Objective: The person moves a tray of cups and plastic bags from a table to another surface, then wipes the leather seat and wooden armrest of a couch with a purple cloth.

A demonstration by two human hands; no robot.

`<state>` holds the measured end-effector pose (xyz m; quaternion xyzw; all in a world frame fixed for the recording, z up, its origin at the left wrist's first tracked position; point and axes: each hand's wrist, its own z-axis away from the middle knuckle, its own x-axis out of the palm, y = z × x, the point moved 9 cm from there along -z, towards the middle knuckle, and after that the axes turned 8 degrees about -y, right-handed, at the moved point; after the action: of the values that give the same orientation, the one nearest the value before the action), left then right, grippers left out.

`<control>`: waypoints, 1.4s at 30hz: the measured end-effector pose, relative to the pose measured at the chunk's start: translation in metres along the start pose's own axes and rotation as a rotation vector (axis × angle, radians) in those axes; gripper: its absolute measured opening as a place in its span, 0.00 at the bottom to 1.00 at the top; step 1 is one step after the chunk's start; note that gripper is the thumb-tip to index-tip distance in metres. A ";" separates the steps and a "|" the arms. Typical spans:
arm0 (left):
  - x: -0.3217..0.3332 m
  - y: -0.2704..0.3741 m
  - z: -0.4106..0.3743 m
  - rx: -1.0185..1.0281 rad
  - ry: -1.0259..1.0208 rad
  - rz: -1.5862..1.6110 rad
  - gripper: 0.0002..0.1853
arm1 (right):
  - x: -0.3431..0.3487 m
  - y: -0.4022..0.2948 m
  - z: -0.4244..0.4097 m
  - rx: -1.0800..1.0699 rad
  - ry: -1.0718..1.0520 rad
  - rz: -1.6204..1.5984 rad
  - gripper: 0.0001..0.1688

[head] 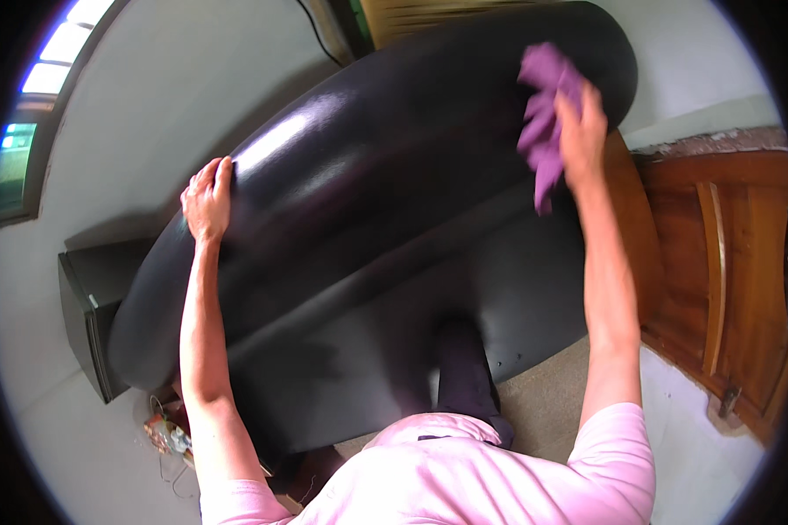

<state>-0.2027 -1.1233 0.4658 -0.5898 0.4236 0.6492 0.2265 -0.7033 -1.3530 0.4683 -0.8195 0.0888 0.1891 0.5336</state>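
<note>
A large piece of black, glossy upholstered furniture (381, 151), possibly a sofa seen from its back, spans the view in front of me. My left hand (208, 199) rests on its rounded upper edge at the left, fingers over the rim. At the upper right, my right hand (581, 134) grips a crumpled purple cloth (544, 125) over the black surface. The cloth and that hand are slightly blurred. Whether the cloth touches the surface I cannot tell. My knee or leg in dark trousers (466, 367) is against the lower flat panel.
A small dark cabinet or refrigerator (115, 279) stands at the left by the wall. Clutter (167, 430) lies below it. A brown wooden door (742, 262) is at the right, a window (46, 85) at the upper left. Bare floor (545, 400) shows beside my leg.
</note>
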 end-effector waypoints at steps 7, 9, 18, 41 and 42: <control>0.014 0.007 0.006 -0.006 -0.004 0.030 0.23 | 0.196 -0.117 0.032 -0.537 -0.077 0.544 0.11; 0.009 0.012 0.008 0.027 -0.038 0.011 0.23 | 0.226 -0.144 0.081 -0.529 -0.145 0.458 0.12; 0.019 0.000 -0.006 0.076 -0.046 -0.034 0.25 | 0.181 0.004 0.222 0.029 -1.016 -0.034 0.12; 0.021 -0.019 -0.006 0.060 -0.143 0.180 0.22 | 0.002 0.023 -0.137 -0.337 0.053 0.883 0.13; 0.024 -0.019 -0.007 0.070 -0.174 0.184 0.23 | -0.020 0.047 -0.157 -0.253 0.058 0.917 0.14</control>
<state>-0.1884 -1.1240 0.4374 -0.4817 0.4767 0.7009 0.2224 -0.7042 -1.5161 0.4934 -0.7593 0.4324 0.3916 0.2883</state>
